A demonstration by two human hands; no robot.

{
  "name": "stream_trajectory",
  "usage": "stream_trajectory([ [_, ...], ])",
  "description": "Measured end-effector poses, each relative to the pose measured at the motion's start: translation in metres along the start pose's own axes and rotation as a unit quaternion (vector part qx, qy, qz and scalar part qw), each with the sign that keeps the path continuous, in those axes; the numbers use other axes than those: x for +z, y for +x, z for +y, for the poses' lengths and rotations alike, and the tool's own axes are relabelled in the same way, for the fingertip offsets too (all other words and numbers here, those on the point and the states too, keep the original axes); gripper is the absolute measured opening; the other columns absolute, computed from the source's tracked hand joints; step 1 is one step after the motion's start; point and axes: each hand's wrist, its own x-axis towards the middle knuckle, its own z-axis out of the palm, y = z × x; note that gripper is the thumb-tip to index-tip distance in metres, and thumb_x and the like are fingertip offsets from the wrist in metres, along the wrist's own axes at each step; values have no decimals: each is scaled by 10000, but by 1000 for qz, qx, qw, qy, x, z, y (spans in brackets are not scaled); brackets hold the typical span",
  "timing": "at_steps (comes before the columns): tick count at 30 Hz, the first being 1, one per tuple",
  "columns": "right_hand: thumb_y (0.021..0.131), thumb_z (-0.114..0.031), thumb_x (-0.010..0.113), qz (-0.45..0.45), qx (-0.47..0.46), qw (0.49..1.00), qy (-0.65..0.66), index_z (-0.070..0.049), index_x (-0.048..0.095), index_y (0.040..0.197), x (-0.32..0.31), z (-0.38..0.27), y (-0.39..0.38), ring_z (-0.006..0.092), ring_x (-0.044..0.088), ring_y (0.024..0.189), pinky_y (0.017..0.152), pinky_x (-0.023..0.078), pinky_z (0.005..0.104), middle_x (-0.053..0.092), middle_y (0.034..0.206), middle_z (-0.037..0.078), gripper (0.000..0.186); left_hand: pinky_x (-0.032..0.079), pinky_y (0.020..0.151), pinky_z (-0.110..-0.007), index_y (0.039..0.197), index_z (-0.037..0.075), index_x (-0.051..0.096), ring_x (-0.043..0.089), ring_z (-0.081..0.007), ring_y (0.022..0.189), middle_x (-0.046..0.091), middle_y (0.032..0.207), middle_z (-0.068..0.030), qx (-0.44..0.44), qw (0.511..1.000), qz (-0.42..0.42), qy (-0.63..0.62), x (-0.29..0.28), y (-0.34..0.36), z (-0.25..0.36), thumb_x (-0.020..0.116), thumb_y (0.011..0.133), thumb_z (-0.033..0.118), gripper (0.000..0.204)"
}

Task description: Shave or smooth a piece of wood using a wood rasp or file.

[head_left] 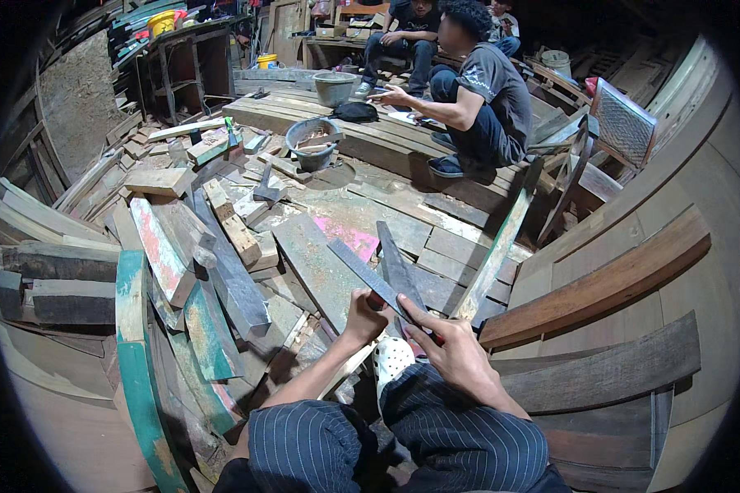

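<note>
The red-and-black handle of a long, flat grey file (362,269) is gripped by the right hand (459,355), its blade slanted up and to the left, above a white perforated clog (391,359). By the closed left hand (365,319), just beside the blade, a small reddish-brown piece (376,301) is held, mostly hidden by the fingers; whether file and piece are touching cannot be told. Beyond, a grey bucket (312,160) is seen near a crouching person (495,99).
</note>
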Motion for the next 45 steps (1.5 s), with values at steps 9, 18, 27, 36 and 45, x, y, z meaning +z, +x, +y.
stream_trajectory([
  [9, 930, -137, 591, 4, -10, 1000, 8, -184, 496, 1375, -1, 1, 2, 170, 472, 576, 702, 503, 350, 568, 703, 279, 458, 383, 492, -317, 692, 8, 561, 484, -120, 518, 535, 571, -55, 10, 999, -39, -13, -2, 2, 1, 649, 724, 61, 107],
  [18, 954, -180, 565, -2, 13, 1000, 5, -203, 489, 1382, -2, 0, -2, 136, 615, 744, 754, 500, 392, 672, 907, 244, 435, 382, 496, -311, 694, -4, 558, 470, -109, 546, 525, 576, -30, 6, 999, -24, -47, 2, 2, 7, 616, 681, 5, 60],
  [27, 950, -185, 581, 5, -15, 999, 29, -183, 503, 1373, 3, 4, 2, 89, 421, 628, 638, 492, 363, 613, 682, 198, 430, 384, 522, -296, 730, -5, 559, 458, -98, 573, 534, 613, -24, 35, 998, -18, -53, 1, 2, -11, 596, 669, -19, 72],
  [36, 940, -175, 597, 11, -17, 999, 50, -181, 499, 1376, 2, 4, 1, 95, 469, 666, 675, 496, 350, 646, 771, 167, 447, 411, 537, -309, 732, -14, 579, 493, -122, 573, 570, 620, -56, 24, 996, -11, -84, 6, 3, -10, 595, 680, -7, 55],
  [45, 925, -141, 614, 14, -53, 996, 76, -128, 507, 1364, 6, 8, 4, 83, 490, 723, 731, 501, 355, 667, 840, 183, 452, 409, 514, -318, 705, -9, 573, 505, -130, 549, 570, 603, -66, 26, 998, -7, -64, 0, -1, -15, 601, 665, -14, 49],
])
